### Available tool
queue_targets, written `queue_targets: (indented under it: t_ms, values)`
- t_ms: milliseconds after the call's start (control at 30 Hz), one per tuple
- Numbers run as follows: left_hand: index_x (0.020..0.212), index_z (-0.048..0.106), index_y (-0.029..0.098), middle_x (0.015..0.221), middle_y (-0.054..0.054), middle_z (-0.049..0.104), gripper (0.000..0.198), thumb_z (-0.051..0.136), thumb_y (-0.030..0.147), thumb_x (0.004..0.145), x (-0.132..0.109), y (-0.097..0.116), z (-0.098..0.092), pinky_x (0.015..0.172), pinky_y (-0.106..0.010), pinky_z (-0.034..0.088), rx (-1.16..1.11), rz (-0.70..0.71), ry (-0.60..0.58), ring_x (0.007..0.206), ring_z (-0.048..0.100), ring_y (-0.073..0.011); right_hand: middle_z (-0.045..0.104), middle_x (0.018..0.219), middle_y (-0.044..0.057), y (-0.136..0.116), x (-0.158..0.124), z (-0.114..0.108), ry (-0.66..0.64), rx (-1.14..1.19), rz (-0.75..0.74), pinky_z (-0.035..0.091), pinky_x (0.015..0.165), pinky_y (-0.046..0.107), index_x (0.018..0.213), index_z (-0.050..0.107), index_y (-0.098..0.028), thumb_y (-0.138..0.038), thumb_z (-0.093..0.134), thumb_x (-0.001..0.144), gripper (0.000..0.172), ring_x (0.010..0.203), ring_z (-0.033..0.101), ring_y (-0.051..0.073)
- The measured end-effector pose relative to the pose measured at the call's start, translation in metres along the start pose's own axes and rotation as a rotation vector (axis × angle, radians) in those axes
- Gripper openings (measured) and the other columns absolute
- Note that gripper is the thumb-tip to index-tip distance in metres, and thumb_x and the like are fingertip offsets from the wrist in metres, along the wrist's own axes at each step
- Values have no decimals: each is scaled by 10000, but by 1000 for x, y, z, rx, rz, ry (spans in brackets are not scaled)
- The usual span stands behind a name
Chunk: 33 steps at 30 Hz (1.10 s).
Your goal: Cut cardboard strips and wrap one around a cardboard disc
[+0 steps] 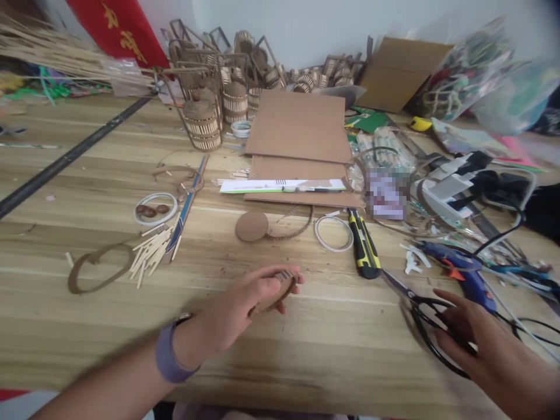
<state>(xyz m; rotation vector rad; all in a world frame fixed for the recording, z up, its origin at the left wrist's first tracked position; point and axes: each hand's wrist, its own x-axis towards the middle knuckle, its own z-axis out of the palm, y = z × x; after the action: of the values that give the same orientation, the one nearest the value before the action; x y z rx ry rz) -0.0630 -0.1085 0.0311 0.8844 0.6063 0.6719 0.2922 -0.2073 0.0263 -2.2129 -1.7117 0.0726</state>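
Near the front middle, my left hand [258, 297] is wrapped round a small brown cardboard disc [273, 297] with a ridged rim. At the right, my right hand [472, 332] lies over the handles of black scissors [420, 300], its fingers apart; whether it touches them is unclear. The scissor blades point toward a yellow and black utility knife [365, 248]. A round cardboard disc [251, 226] with a curved strip beside it lies beyond my left hand, and a white ring [333, 234] is to its right.
A blue glue gun [468, 280] with cables lies beyond my right hand. Stacked cardboard sheets [300, 125] stand mid-table, small slatted baskets [201, 125] behind. At the left are wooden sticks [151, 251], a brown strip loop [102, 277] and a white ring holding brown beads [153, 210].
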Motion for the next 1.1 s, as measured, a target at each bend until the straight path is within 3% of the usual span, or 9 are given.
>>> queue_targets:
  t_ms: [100, 233, 333, 500, 633, 833, 1100]
  values:
    - [1275, 612, 226, 1278, -78, 616, 430, 589, 439, 901, -2, -1, -1, 891, -358, 467, 210, 31, 36, 1147, 543, -261, 677, 1057, 150, -27, -11, -6, -65, 148, 40, 533, 838, 463, 1353, 464, -359, -353, 484, 908, 446, 983, 681, 324]
    - [1355, 538, 254, 1374, -68, 564, 516, 614, 464, 890, -5, 1, -1, 1031, -401, 400, 422, 60, 96, 1257, 495, -293, 666, 1008, 96, -73, -10, -10, -188, 304, -224, 546, 713, 356, 1251, 574, -351, -328, 537, 893, 361, 849, 680, 252]
    - [1366, 517, 228, 1424, -87, 520, 525, 619, 427, 891, -7, 4, 0, 1116, -416, 324, 587, 187, 135, 1320, 443, -302, 676, 1029, 70, -102, 1, -4, -274, 469, -404, 557, 662, 301, 1195, 588, -293, -342, 642, 811, 391, 892, 682, 255]
    - [1386, 483, 191, 1437, -121, 489, 535, 609, 385, 903, -6, 8, 0, 1138, -405, 305, 780, 343, 215, 1336, 422, -296, 657, 713, -19, -136, 24, 5, -568, 492, -428, 486, 538, 213, 932, 636, -246, -300, 710, 785, 173, 597, 608, 149]
    - [1366, 509, 186, 1411, -131, 510, 522, 615, 368, 888, -4, 9, -2, 1127, -418, 321, 781, 369, 269, 1320, 438, -313, 642, 637, -18, -142, 33, 9, -693, 522, -492, 461, 544, 206, 942, 665, -215, -356, 644, 860, 164, 571, 582, 133]
    - [1383, 505, 208, 1425, -123, 506, 539, 619, 390, 889, -3, 9, -4, 1130, -439, 315, 790, 364, 269, 1329, 432, -323, 638, 628, -13, -140, 36, 14, -696, 541, -510, 421, 515, 192, 899, 680, -198, -477, 659, 852, 284, 541, 544, 110]
    - [1389, 491, 188, 1419, -134, 502, 550, 601, 415, 901, -3, 9, -3, 1127, -449, 313, 815, 351, 247, 1319, 436, -320, 605, 601, -26, -142, 39, 14, -704, 543, -554, 396, 501, 194, 884, 672, -204, -474, 622, 881, 275, 521, 527, 107]
